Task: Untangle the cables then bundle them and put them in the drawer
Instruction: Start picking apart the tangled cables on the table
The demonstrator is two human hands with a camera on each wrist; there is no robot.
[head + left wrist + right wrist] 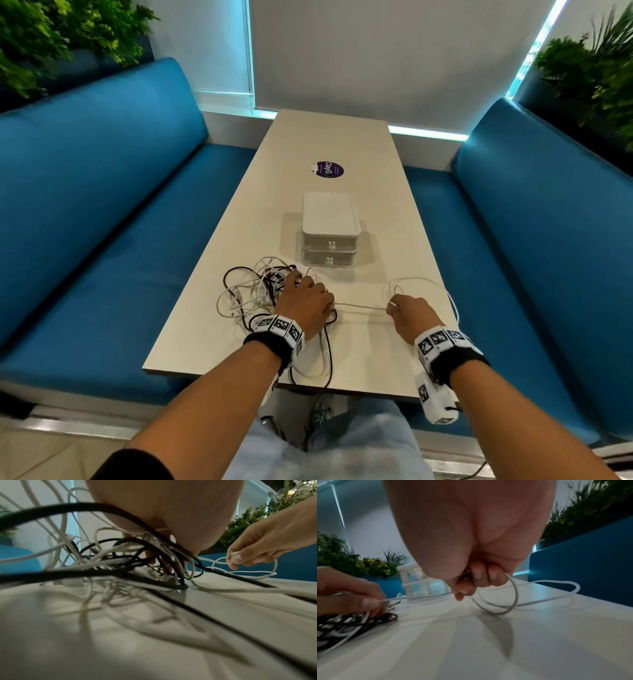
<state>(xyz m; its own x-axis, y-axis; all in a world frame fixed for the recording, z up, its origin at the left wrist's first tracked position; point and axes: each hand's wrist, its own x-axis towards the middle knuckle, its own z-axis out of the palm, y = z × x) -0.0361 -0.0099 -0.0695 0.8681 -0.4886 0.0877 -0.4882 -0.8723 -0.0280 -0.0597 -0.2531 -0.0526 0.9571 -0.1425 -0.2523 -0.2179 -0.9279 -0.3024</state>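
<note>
A tangle of black and white cables (255, 294) lies on the near left of the beige table (359, 359). My left hand (308, 294) rests on the tangle's right side, fingers (162, 562) curled down into it, thumb (368, 603) pinching a white cable (359, 306). That cable runs taut to my right hand (397, 308), which pinches it near a connector (233, 555). Loose white loops (421, 286) lie beyond and to the right of the right hand (471, 586). A white two-drawer unit (330, 233), both drawers closed, stands behind the tangle.
A round purple sticker (329, 170) sits on the table beyond the drawer unit. Blue benches (102, 240) (534, 233) flank the table, with plants (51, 41) behind them. Some cable strands (325, 366) hang over the table's near edge.
</note>
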